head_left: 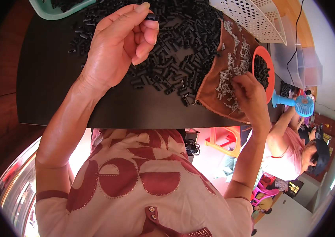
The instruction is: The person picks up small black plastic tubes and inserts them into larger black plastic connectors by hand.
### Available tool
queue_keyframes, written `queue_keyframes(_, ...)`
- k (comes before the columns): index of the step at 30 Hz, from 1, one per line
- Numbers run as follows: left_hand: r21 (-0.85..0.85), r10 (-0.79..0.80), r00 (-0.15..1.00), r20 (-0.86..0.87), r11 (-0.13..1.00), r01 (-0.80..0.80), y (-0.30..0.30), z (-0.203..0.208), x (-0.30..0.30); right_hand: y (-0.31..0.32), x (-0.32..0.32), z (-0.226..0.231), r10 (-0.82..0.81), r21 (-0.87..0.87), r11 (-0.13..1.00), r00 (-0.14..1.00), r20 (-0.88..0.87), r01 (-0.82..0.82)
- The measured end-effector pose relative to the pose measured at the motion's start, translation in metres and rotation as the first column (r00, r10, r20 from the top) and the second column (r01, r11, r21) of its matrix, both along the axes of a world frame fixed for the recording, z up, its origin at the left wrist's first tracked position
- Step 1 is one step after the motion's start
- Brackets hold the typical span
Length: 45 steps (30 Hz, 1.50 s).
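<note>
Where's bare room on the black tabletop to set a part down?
Bare: the black tabletop left of and below the left hand, along the near edge. Crowded: the black parts pile, and the brown cloth of springs under the right hand.

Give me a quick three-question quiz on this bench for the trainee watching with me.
1. True or false: the left hand pinches a small black tube piece at its fingertips.
2. What lies on the brown cloth under the right hand? A) small metal springs B) screws C) beads
3. What colour is the bowl of black pieces beside the cloth?

Key: 1 true; 2 A, small metal springs; 3 orange.
</note>
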<state>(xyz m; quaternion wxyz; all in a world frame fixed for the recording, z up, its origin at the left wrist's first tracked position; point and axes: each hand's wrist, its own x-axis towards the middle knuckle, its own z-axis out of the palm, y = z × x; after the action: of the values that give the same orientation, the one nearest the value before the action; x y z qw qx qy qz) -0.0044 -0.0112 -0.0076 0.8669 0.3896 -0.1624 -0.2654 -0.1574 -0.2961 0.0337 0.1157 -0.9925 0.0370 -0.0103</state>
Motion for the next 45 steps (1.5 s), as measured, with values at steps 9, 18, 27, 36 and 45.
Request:
queue_keyframes(9,-0.001,-0.01,1.0,-0.026,1.0,0.01,0.0,0.001,0.0,0.001,-0.016,0.017,-0.119,0.059,0.99,0.987,-0.106,0.126)
queue_keyframes(18,0.0,-0.002,1.0,-0.001,1.0,0.002,0.0,-0.001,0.0,0.001,-0.011,0.005,-0.062,-0.058,0.997,0.997,-0.052,0.059)
queue_keyframes(27,0.022,-0.007,1.0,-0.007,1.0,0.007,0.0,-0.001,-0.001,0.001,-0.003,0.004,-0.079,0.106,0.992,0.995,0.058,0.072)
queue_keyframes(36,0.028,-0.025,0.999,-0.024,0.999,0.026,-0.004,0.004,-0.005,0.013,-0.018,0.014,-0.105,0.152,0.98,0.98,-0.167,0.131)
queue_keyframes(45,0.041,-0.019,1.0,-0.017,0.999,0.019,-0.002,0.001,-0.005,-0.001,-0.011,-0.005,-0.074,0.011,0.997,0.994,0.077,0.073)
